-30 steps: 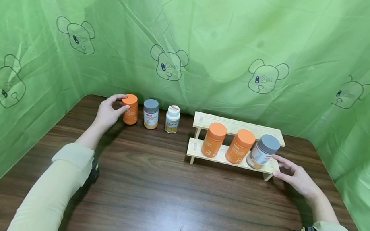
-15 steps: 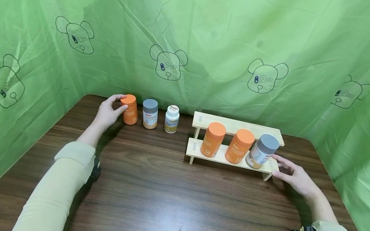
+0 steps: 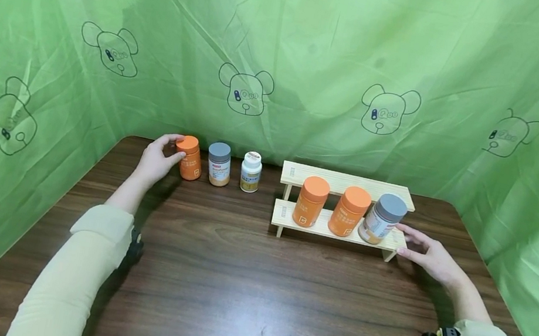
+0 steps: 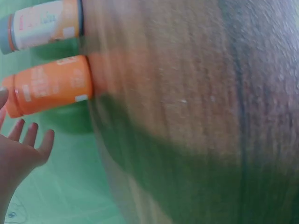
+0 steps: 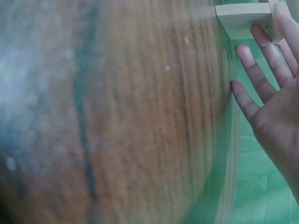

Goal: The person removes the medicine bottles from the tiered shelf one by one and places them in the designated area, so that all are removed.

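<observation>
Green cloth (image 3: 292, 29) behind, left hand (image 3: 155, 162) partly hides orange jar (image 3: 191, 164).

Creased green cloth (image 3: 327, 17) bearing outlined animal heads (image 3: 389, 114) lines three sides of the wooden worktop (image 3: 195, 262); pale glare (image 3: 253, 314) whitens its front.

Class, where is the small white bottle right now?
In the head view, the white bottle stands at the back of the table, left of centre, between a grey-lidded jar and the wooden shelf.
</observation>
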The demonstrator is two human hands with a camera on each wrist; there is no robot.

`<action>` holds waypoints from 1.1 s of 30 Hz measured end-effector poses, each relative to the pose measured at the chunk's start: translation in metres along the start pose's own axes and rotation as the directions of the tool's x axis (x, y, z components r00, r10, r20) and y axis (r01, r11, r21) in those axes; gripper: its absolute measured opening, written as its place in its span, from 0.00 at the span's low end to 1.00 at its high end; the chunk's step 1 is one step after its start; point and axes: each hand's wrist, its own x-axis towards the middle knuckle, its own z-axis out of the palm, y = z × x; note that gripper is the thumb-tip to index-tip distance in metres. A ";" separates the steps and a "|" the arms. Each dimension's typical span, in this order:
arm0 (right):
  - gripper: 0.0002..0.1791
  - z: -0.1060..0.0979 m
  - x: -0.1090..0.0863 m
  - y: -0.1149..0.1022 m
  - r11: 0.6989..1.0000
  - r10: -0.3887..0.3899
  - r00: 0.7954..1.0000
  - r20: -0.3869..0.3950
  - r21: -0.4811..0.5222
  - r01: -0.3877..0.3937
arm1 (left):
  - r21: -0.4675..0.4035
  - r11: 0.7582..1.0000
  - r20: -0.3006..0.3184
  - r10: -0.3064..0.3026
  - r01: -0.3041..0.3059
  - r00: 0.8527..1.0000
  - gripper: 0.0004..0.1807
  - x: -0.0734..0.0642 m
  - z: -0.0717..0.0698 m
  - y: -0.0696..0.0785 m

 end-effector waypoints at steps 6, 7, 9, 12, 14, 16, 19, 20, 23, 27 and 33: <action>0.32 -0.001 0.000 0.001 1.000 0.004 1.000 0.001 -0.005 -0.004 | 0.075 0.997 0.035 -0.014 0.012 0.999 0.25 -0.005 -0.005 0.021; 0.32 -0.001 0.000 0.001 1.000 0.006 1.000 -0.001 -0.004 -0.006 | 0.087 0.996 0.034 -0.019 0.016 0.999 0.25 -0.006 -0.005 0.025; 0.32 -0.001 0.000 0.002 1.000 0.007 1.000 -0.003 -0.007 -0.007 | 0.104 0.994 0.026 -0.025 0.022 0.999 0.25 -0.008 -0.006 0.034; 0.32 -0.001 0.001 0.003 1.000 0.008 1.000 -0.008 -0.004 -0.008 | 0.113 0.993 0.021 -0.030 0.027 0.999 0.26 -0.011 -0.006 0.047; 0.33 -0.001 0.001 0.003 1.000 0.004 1.000 -0.003 -0.001 -0.004 | 0.115 0.993 0.026 -0.032 0.029 0.999 0.26 -0.013 -0.006 0.055; 0.33 -0.001 0.001 0.003 1.000 -0.001 1.000 0.000 0.007 0.001 | 0.114 0.993 0.035 -0.033 0.029 0.999 0.26 -0.014 -0.006 0.061; 0.32 -0.001 0.000 0.004 1.000 -0.005 1.000 0.009 0.016 0.005 | 0.117 0.993 0.046 -0.029 0.023 0.999 0.26 -0.017 -0.006 0.070; 0.32 -0.001 0.000 0.004 1.000 -0.005 1.000 0.009 0.018 0.005 | 0.113 0.993 0.049 -0.025 0.019 0.998 0.26 -0.017 -0.006 0.073; 0.32 -0.001 0.000 0.005 1.000 -0.006 1.000 0.011 0.025 0.006 | 0.090 0.996 0.061 -0.012 0.006 0.998 0.26 -0.020 -0.005 0.085; 0.32 -0.001 0.000 0.006 0.999 -0.013 1.000 0.006 0.032 0.013 | 0.058 0.998 0.068 0.001 -0.005 0.998 0.27 -0.024 -0.002 0.100; 0.33 0.000 0.000 0.005 0.998 -0.029 1.000 0.004 0.046 0.029 | 0.054 0.997 0.076 0.056 -0.061 0.995 0.27 -0.031 0.007 0.120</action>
